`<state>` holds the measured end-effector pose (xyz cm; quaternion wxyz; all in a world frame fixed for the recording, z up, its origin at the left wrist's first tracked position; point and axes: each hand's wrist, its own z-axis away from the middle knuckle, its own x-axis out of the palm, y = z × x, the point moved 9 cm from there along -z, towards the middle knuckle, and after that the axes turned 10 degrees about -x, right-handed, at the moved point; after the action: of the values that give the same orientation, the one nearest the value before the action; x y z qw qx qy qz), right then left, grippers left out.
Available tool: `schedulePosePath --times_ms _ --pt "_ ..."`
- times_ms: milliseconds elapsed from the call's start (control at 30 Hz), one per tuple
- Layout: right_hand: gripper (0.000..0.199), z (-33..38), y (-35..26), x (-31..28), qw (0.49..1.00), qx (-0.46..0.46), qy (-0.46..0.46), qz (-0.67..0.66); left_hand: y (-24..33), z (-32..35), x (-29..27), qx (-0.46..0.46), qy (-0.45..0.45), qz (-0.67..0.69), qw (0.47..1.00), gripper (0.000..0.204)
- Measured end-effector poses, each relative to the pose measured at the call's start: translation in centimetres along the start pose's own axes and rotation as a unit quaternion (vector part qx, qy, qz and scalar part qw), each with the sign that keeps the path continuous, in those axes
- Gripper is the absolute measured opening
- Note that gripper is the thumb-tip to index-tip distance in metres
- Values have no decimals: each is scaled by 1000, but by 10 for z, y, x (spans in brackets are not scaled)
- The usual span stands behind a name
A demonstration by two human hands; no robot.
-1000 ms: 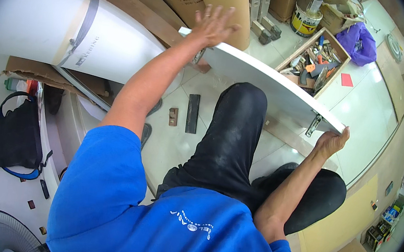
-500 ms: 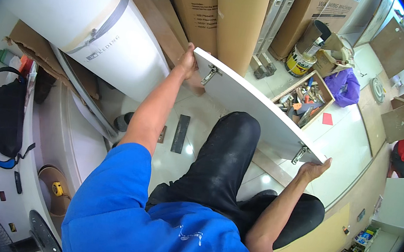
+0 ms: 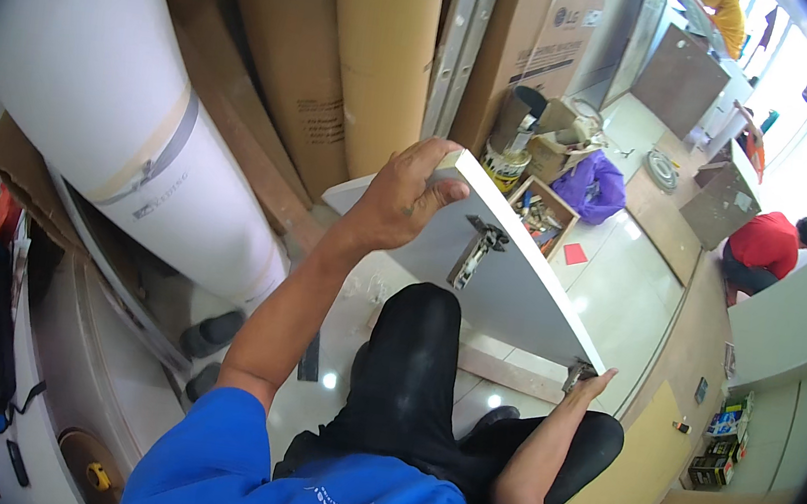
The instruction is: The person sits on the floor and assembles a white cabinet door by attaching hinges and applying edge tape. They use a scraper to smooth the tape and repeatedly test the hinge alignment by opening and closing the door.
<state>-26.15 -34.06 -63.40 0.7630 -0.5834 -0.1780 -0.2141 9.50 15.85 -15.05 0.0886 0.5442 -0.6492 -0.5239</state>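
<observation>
A white cabinet door (image 3: 516, 304) is held tilted above my knees, with two metal hinges on the face toward me. My left hand (image 3: 398, 199) grips the upper edge near a corner, close to one hinge (image 3: 477, 251). At the opposite end, my right hand (image 3: 591, 384) holds the door's corner beside the other hinge (image 3: 578, 374). The fingers of my right hand are partly hidden behind the door. My bent knee (image 3: 425, 310) is just below the door.
Large white and brown rolls (image 3: 383, 48) stand ahead, left of a tall carton (image 3: 538, 57). Beyond the door are a wooden tool box (image 3: 560, 211) and a purple bag (image 3: 591, 186). A person in red (image 3: 765, 244) crouches at right; another in yellow is farther off.
The door has turned and its left-hand end has come closer to me. My left hand is now higher around the edge. The view has shifted, bringing more of the far room in.
</observation>
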Motion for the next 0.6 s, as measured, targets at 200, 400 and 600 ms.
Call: schedulePosePath --times_ms 200,400,600 --pt "91 12 18 -9 998 56 -1 38 58 10 0 71 70 -70 993 50" --pt "93 28 41 -3 993 101 -41 44 81 19 -4 90 96 -67 989 56" --pt "91 25 56 0 994 82 -66 -16 95 28 -4 77 199 -119 970 54"
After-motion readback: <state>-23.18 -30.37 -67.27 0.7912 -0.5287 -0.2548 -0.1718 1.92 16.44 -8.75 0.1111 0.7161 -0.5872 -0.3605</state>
